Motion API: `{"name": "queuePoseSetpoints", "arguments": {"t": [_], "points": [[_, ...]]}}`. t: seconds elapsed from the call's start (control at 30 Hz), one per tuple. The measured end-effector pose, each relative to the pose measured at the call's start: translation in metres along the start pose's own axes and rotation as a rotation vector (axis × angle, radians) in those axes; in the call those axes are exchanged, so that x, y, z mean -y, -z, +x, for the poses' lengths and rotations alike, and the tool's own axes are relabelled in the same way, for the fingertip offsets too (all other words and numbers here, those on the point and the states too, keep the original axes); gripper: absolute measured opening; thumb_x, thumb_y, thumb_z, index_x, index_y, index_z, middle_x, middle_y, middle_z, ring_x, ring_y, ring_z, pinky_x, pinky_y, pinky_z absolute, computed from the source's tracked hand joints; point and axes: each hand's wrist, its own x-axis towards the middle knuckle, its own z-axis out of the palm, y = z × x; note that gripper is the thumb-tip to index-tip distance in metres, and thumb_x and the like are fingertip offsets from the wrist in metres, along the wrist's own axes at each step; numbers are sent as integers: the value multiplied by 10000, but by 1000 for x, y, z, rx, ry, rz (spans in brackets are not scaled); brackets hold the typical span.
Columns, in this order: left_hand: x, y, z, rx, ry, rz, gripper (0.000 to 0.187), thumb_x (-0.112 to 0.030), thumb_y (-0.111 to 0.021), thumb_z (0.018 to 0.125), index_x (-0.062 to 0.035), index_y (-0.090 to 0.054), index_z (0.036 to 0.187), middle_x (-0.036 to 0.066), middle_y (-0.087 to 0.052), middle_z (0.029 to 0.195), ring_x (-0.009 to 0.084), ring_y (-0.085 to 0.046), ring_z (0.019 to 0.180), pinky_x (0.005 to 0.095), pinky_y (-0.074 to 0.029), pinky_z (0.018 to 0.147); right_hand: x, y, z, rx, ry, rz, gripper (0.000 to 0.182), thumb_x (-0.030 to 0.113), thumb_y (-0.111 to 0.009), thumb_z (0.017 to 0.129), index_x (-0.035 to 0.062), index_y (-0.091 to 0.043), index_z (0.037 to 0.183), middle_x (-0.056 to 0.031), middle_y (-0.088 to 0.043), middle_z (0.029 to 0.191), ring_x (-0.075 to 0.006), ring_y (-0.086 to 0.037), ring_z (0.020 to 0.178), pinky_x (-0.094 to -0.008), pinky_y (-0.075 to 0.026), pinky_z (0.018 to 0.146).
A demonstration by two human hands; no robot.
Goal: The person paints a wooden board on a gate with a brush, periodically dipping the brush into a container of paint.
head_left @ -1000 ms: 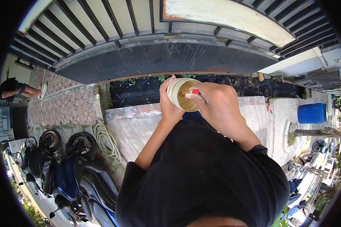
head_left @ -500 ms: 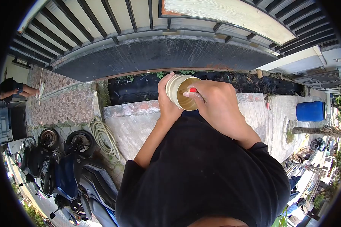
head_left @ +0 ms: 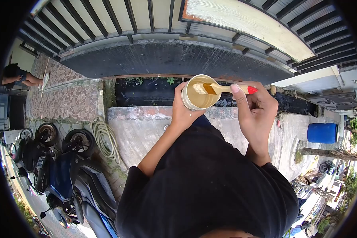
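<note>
My left hand [head_left: 182, 113] grips an open tin can [head_left: 197, 93] of cream-coloured paint, tilted so its mouth faces me. My right hand [head_left: 254, 108] holds a paintbrush [head_left: 220, 88] with a pale wooden handle and red end. The brush lies across the can's rim, its bristles loaded with paint over the can's mouth. Both hands are raised in front of my black shirt [head_left: 210, 182], close to a dark metal gate [head_left: 170, 59].
The gate's bars and mesh panel fill the top; a plant-lined drain gap [head_left: 146, 93] runs under it. Parked motorbikes [head_left: 63, 174] and a coiled hose [head_left: 105, 139] lie left. A blue barrel [head_left: 323, 133] stands right. Another person [head_left: 22, 77] crouches at far left.
My right hand has drawn back to the right, lifting the brush out of the can so it now rests across the rim. The can is tilted more toward me.
</note>
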Motion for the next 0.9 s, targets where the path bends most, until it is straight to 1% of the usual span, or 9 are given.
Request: {"name": "queuePoseSetpoints", "arguments": {"t": [0.1, 0.2, 0.27, 0.37, 0.5, 0.6, 0.7, 0.77, 0.9], "points": [[-7, 2, -1, 46, 46, -28, 996, -70, -962, 702, -34, -376, 1506, 177, -645, 1394, 295, -652, 1311, 419, -513, 1117, -3, -1, -1, -9, 29, 71, 88, 53, -832, 957, 2, -788, 1012, -32, -600, 657, -36, -356, 514, -252, -273, 491], [-5, 1, 0, 70, 59, -53, 999, -65, -956, 703, -35, -370, 1511, 177, -645, 1392, 291, -654, 1309, 417, -512, 1113, -4, 1, -3, 80, 118, -26, 95, 37, -824, 949, -6, -784, 1025, -76, -685, 765, -94, -509, 536, -269, -376, 498], [-6, 1, 0, 93, 68, -117, 1008, -75, -958, 699, -35, -366, 1514, 179, -643, 1392, 290, -652, 1310, 417, -512, 1110, -7, -3, -3, 137, 404, -27, 170, -9, -815, 908, -7, -777, 1074, -126, -743, 880, -218, -694, 650, -316, -509, 555], [-6, 3, -2, 115, 75, -124, 1002, -87, -961, 694, -40, -380, 1510, 177, -642, 1384, 299, -654, 1304, 425, -514, 1103, -9, -3, -8, 200, 453, -107, 276, -59, -798, 858, -6, -762, 1127, -159, -761, 961, -321, -766, 787, -368, -580, 623], [-7, 3, -3, 107, 53, -78, 991, -92, -960, 688, -46, -399, 1504, 178, -645, 1369, 312, -658, 1294, 437, -517, 1093, -13, -5, -9, 181, 516, -135, 350, -81, -791, 822, 0, -753, 1160, -158, -759, 981, -311, -758, 763, -375, -578, 614], [-6, 3, -4, 96, 33, -78, 979, -86, -957, 682, -55, -415, 1497, 179, -647, 1358, 324, -663, 1286, 444, -519, 1085, -11, -7, -13, 178, 499, -146, 242, -78, -785, 897, -29, -770, 1133, -189, -776, 974, -274, -755, 746, -321, -560, 616], [-12, 3, -4, 108, 45, -75, 908, -99, -957, 730, -30, -428, 1464, 145, -635, 1364, 242, -637, 1291, 413, -520, 1095, -12, -8, -14, 149, 550, -153, 258, -82, -787, 890, -29, -766, 1142, -195, -774, 976, -271, -753, 735, -320, -557, 606], [-10, 3, -5, 104, 59, -58, 982, -76, -954, 678, -56, -413, 1498, 181, -647, 1363, 327, -662, 1293, 445, -521, 1088, -9, -8, -15, 152, 518, -161, 233, -77, -788, 904, -23, -773, 1129, -197, -778, 976, -262, -751, 731, -317, -553, 596], [-9, 3, -6, 93, 38, -80, 983, -101, -980, 695, -54, -412, 1496, 175, -647, 1367, 322, -663, 1296, 445, -522, 1093, -9, -8, -17, 95, 529, -103, 270, -26, -819, 874, -13, -759, 1137, -149, -760, 900, -240, -733, 671, -327, -543, 572]]}}
